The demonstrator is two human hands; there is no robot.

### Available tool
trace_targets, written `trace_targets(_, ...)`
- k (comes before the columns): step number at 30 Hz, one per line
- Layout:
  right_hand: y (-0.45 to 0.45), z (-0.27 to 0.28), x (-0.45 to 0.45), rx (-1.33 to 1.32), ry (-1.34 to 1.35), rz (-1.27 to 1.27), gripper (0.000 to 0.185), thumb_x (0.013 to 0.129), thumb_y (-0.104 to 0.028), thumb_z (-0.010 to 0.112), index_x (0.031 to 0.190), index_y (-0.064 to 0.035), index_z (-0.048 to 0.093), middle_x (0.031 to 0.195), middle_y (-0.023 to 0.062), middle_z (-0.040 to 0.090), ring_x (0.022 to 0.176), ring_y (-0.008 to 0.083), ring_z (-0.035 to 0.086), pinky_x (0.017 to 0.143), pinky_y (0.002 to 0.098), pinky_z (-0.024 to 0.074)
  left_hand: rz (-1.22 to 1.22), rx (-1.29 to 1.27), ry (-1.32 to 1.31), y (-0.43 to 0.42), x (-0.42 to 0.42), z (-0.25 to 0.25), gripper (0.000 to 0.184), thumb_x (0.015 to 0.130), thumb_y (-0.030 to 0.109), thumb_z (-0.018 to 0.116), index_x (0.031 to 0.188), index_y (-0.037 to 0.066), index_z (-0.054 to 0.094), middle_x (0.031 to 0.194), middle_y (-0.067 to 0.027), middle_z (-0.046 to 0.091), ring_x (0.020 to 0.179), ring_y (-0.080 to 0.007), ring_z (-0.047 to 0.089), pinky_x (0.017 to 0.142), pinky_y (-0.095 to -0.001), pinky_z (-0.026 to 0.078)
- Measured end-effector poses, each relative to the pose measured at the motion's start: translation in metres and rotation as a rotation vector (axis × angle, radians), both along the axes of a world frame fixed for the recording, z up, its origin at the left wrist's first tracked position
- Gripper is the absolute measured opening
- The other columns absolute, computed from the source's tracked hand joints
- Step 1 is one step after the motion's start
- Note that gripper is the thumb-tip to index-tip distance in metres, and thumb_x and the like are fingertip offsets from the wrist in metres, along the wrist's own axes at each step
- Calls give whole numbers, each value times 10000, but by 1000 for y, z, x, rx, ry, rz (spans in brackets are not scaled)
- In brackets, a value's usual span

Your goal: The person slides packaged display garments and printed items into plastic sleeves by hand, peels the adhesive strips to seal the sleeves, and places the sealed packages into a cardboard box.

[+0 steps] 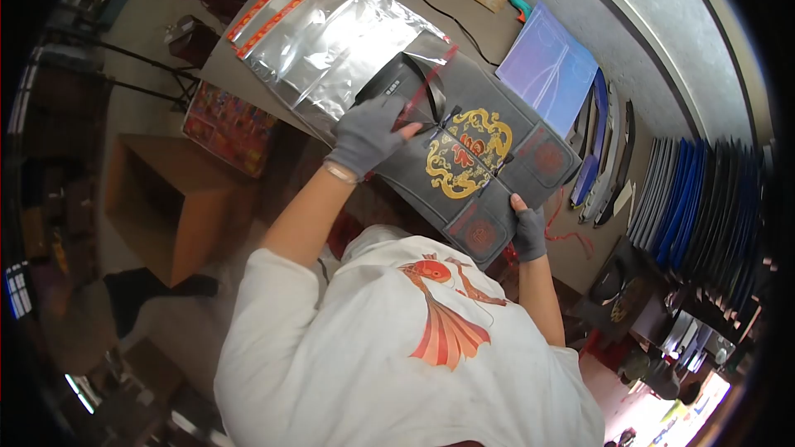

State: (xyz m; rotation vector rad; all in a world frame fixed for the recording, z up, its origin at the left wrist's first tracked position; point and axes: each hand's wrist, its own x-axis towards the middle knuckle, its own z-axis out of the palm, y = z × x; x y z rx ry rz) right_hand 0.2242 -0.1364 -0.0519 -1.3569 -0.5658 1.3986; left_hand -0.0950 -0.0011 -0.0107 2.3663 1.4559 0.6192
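Note:
A dark grey, flat bag-like piece [418, 156] lies at a slant across the table's front edge. It bears a gold dragon emblem [469, 154] with red characters and red corner prints. At its upper left is a black flap [389, 83] with small white lettering, beside a curved black strap [434, 91]. My left hand [368, 134], in a grey glove with bare fingertips, is closed at the flap's lower edge, its thumb over the grey piece. My right hand [528, 228], gloved alike, grips the lower right edge, thumb on top; its other fingers are hidden underneath.
Shiny clear plastic sleeves [331, 29] with orange-red strips lie at the upper left. Behind are a blue-purple sheet [546, 66], a green-handled tool [519, 7] and a dark cord [464, 29]. Blue and black panels [687, 190] stand right; an open cardboard box [178, 199] stands left.

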Motion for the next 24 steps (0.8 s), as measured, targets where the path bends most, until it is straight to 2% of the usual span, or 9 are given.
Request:
trace_targets(2,3,-5,4,9,33,26,438,830,-95,616,1244,-28,490,1160,72,582,992,191,582,847,318,482,199,239,148,17,25,3,482,726,402,698,1051,89,526,922,-113,552,795,-251,596,596,-371,487)
trace_targets(3,4,-3,2,16,30,33,438,830,-95,616,1244,-28,490,1160,72,582,992,191,582,847,318,482,207,245,145,22,35,2,482,726,402,698,1051,89,526,922,-113,552,795,-251,596,596,-371,487)
trace_targets(5,5,1,-2,39,0,5,426,826,-93,621,1230,-26,505,1149,74,588,1004,195,578,862,326,475,314,-120,461,32,50,-7,654,709,401,708,1198,75,421,1020,-136,506,902,-258,581,627,-404,499)
trace_targets(13,10,-6,6,22,-49,36,376,837,-90,611,1196,-11,534,1116,59,602,957,181,589,847,314,474,222,11,458,28,48,-20,271,873,166,482,1137,117,448,914,-87,535,746,-234,613,576,-337,503)
trace_targets(16,8,-18,12,62,-44,66,352,866,-129,591,1196,-19,542,1100,52,607,953,161,586,843,300,469,89,312,392,18,37,-24,154,844,139,468,935,106,588,873,-89,565,753,-234,611,583,-355,505)
trace_targets(19,2,-58,31,25,71,73,365,867,-141,608,1202,-12,542,1117,52,598,976,159,577,875,300,451,185,203,391,14,40,-5,159,837,137,473,875,91,620,879,-101,592,801,-243,620,601,-349,511)
trace_targets(21,10,-86,47,11,230,124,396,857,-121,629,1219,3,532,1177,51,572,1014,165,563,921,305,429,174,225,275,23,39,-21,191,836,138,475,958,73,607,889,-105,615,802,-244,640,603,-353,517)
trace_targets(23,6,-36,25,-41,234,230,338,931,-263,532,1124,7,596,1077,76,629,957,168,586,866,301,447,345,18,445,14,51,6,242,845,149,474,1039,51,578,909,-120,621,767,-247,659,594,-366,526)
trace_targets(24,10,-32,27,-56,256,251,330,931,-256,534,1118,9,598,1068,70,630,941,164,585,857,299,449,322,29,419,20,51,4,266,849,155,474,1072,40,561,895,-115,621,735,-242,660,578,-366,524)
